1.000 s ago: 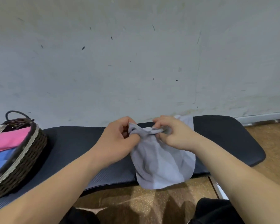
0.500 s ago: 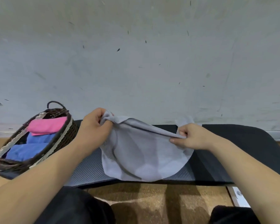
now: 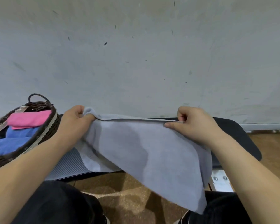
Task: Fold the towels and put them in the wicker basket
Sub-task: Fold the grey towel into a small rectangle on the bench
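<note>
A light grey towel (image 3: 145, 152) is stretched out in the air above a black padded bench (image 3: 233, 131). My left hand (image 3: 73, 123) grips its upper left corner and my right hand (image 3: 196, 123) pinches its upper right corner. The top edge runs taut between them, and the cloth hangs down over the bench's front edge toward my knees. At the left end of the bench stands the dark wicker basket (image 3: 50, 125), holding a folded pink towel (image 3: 27, 119) on top of folded blue towels (image 3: 14, 139).
A pale grey wall (image 3: 136, 54) rises directly behind the bench. Brown cork-like floor (image 3: 128, 194) shows below, with my dark-trousered knees (image 3: 58, 204) at the bottom. A white metal bracket (image 3: 220, 178) sits under the bench on the right.
My hands have moved apart, spreading the bunched grey towel into a wide sheet with a taut top edge. The view has shifted so that more of the basket shows.
</note>
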A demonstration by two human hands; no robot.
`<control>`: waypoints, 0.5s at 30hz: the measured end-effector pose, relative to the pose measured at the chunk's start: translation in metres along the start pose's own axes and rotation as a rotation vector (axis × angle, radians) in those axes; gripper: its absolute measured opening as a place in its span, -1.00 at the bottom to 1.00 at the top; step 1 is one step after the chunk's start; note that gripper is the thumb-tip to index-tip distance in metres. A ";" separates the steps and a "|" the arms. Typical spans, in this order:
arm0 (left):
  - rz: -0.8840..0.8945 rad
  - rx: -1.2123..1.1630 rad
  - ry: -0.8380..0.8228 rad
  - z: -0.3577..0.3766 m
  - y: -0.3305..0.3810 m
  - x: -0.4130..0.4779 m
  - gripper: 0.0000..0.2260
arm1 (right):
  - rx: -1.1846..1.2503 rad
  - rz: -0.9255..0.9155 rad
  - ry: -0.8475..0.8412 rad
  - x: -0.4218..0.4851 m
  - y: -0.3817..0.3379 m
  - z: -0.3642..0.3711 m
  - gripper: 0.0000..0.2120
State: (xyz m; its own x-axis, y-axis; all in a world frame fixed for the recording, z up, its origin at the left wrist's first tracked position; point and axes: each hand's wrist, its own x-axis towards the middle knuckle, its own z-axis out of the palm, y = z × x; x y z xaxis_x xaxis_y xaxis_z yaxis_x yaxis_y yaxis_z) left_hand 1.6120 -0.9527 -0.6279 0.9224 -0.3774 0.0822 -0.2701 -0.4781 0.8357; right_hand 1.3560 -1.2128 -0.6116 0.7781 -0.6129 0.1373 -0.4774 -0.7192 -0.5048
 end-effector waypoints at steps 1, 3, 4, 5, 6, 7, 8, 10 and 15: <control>0.010 0.042 0.010 0.000 0.000 0.000 -0.76 | -0.058 0.019 0.056 0.002 0.000 0.002 -0.44; -0.001 0.114 0.015 0.002 -0.001 0.004 -0.75 | -0.130 0.041 0.127 0.013 -0.001 0.010 -0.44; -0.021 0.132 0.012 0.004 -0.005 0.009 -0.75 | -0.161 0.048 0.143 0.020 -0.003 0.017 -0.44; -0.041 0.144 0.007 0.006 -0.010 0.015 -0.74 | -0.187 0.054 0.147 0.028 -0.004 0.027 -0.45; -0.053 0.163 0.005 0.008 -0.017 0.021 -0.72 | -0.199 0.062 0.145 0.037 -0.004 0.038 -0.46; -0.069 0.177 -0.001 0.009 -0.023 0.027 -0.72 | -0.199 0.075 0.137 0.046 -0.005 0.050 -0.47; -0.092 0.188 -0.002 0.010 -0.031 0.034 -0.72 | -0.192 0.089 0.123 0.054 -0.004 0.064 -0.48; -0.144 0.195 -0.008 0.013 -0.051 0.048 -0.72 | -0.188 0.115 0.082 0.070 -0.003 0.091 -0.50; -0.189 0.141 -0.050 0.031 -0.098 0.079 -0.82 | -0.163 0.145 -0.040 0.111 0.002 0.148 -0.82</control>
State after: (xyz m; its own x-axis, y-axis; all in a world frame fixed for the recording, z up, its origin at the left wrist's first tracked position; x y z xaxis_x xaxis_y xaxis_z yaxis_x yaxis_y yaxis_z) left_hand 1.7025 -0.9597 -0.7204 0.9462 -0.3082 -0.0982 -0.1336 -0.6488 0.7492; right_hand 1.5019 -1.2339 -0.7230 0.7102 -0.7030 0.0377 -0.6429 -0.6694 -0.3723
